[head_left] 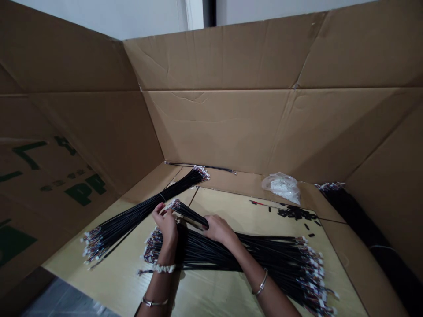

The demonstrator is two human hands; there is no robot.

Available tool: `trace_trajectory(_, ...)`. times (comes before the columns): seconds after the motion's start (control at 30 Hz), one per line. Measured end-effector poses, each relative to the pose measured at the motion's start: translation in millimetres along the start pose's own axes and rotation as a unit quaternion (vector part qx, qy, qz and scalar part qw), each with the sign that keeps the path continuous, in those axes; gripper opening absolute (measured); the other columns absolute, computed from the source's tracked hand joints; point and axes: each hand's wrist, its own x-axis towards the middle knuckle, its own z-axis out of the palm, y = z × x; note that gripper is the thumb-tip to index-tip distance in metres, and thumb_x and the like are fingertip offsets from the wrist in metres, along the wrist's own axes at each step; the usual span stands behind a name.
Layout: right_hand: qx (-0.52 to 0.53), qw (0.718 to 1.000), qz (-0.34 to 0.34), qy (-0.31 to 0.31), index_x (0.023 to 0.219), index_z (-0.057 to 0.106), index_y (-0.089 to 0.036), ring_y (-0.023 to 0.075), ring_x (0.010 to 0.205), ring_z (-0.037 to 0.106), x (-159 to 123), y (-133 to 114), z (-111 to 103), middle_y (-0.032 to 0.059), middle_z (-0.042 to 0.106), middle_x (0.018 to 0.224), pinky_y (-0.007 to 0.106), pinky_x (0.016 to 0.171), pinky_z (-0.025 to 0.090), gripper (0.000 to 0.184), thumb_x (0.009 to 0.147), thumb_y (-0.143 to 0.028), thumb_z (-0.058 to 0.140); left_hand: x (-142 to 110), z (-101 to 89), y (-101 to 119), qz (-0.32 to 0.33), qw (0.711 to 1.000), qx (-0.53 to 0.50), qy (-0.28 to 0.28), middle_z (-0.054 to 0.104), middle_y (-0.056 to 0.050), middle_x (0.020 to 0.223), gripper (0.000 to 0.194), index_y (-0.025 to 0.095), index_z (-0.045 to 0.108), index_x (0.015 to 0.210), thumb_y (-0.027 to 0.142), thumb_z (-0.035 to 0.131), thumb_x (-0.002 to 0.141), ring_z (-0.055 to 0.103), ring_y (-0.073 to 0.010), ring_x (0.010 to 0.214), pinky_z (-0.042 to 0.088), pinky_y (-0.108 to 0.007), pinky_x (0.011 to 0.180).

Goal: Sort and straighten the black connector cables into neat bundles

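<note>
Right hand [218, 228] fingers gripped the small black-cable bundle [191, 213], long axis running left and slightly away, white connectors [173, 204] by left hand [167, 223] fingers, pinch there unclear.

Plastic bag [284, 187] near small black pieces [297, 213], cardboard wall [214, 132] behind.

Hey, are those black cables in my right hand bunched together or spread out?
Bunched: the black cables lie together in one narrow bundle, gripped in your right hand, with their connector ends beside your left hand.
</note>
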Motion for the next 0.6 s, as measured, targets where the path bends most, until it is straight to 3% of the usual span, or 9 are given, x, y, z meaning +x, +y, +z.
trace_trajectory(0.2,-0.007,1.000,0.027,0.005,0.100,0.071,-0.016,0.0258,0.096,0.067,0,-2,-1,0.0130,0.071,0.107,0.027,0.072,0.044,0.025,0.079,-0.021,0.060,3,-1.9,-5,0.032,0.999,0.024,0.025,0.048,-0.001,0.100,0.031,0.023,0.049,0.096,0.015,0.061,0.068,0.051,-0.0150,0.081,0.044,-0.033,0.076)
trace_trajectory(0.3,0.029,0.998,0.051,0.038,0.100,0.071,-0.015,0.0251,0.092,0.067,0,1,-6,0.0135,0.072,0.105,0.026,0.069,0.043,0.024,0.080,-0.023,0.060,5,-1.8,-8,0.036,0.998,0.035,0.047,0.046,0.000,0.099,0.031,0.023,0.048,0.094,0.015,0.060,0.067,0.051,-0.0144,0.081,0.044,-0.032,0.075)
trace_trajectory(0.37,0.062,0.994,0.050,0.070,0.099,0.071,-0.016,0.0246,0.088,0.068,0,4,-12,0.0125,0.073,0.099,0.026,0.067,0.042,0.024,0.081,-0.025,0.059,4,-0.7,-6,0.008,0.999,0.027,0.027,0.048,0.001,0.093,0.028,0.023,0.049,0.093,0.018,0.059,0.067,0.051,-0.0138,0.076,0.044,-0.029,0.070)
trace_trajectory(0.4,0.081,0.992,0.046,0.087,0.098,0.071,-0.016,0.0242,0.085,0.068,1,6,-15,0.0116,0.073,0.095,0.026,0.065,0.041,0.023,0.081,-0.025,0.059,2,0.2,-5,-0.017,1.000,0.019,-0.009,0.050,0.001,0.089,0.025,0.023,0.050,0.091,0.022,0.060,0.068,0.051,-0.0137,0.073,0.043,-0.028,0.066)
trace_trajectory(0.47,0.118,0.985,0.032,0.120,0.095,0.071,-0.016,0.0231,0.079,0.067,1,10,-21,0.0097,0.074,0.089,0.025,0.063,0.041,0.021,0.080,-0.024,0.059,-5,3.0,1,-0.067,0.988,0.008,-0.141,0.055,0.001,0.082,0.024,0.021,0.054,0.089,0.031,0.062,0.069,0.052,-0.0138,0.067,0.041,-0.025,0.058)
trace_trajectory(0.53,0.151,0.978,0.018,0.146,0.091,0.071,-0.017,0.0219,0.076,0.066,0,13,-26,0.0077,0.073,0.086,0.025,0.063,0.041,0.018,0.079,-0.023,0.060,-15,6.2,7,-0.088,0.947,0.012,-0.309,0.060,-0.001,0.077,0.029,0.018,0.060,0.084,0.042,0.066,0.067,0.053,-0.0140,0.064,0.040,-0.025,0.056)
trace_trajectory(0.6,0.177,0.971,0.007,0.163,0.090,0.070,-0.017,0.0213,0.076,0.065,0,16,-30,0.0067,0.073,0.087,0.025,0.064,0.041,0.016,0.078,-0.024,0.062,-26,9.1,13,-0.074,0.895,0.028,-0.439,0.063,-0.002,0.073,0.036,0.016,0.064,0.079,0.048,0.071,0.065,0.054,-0.0143,0.064,0.040,-0.025,0.058)
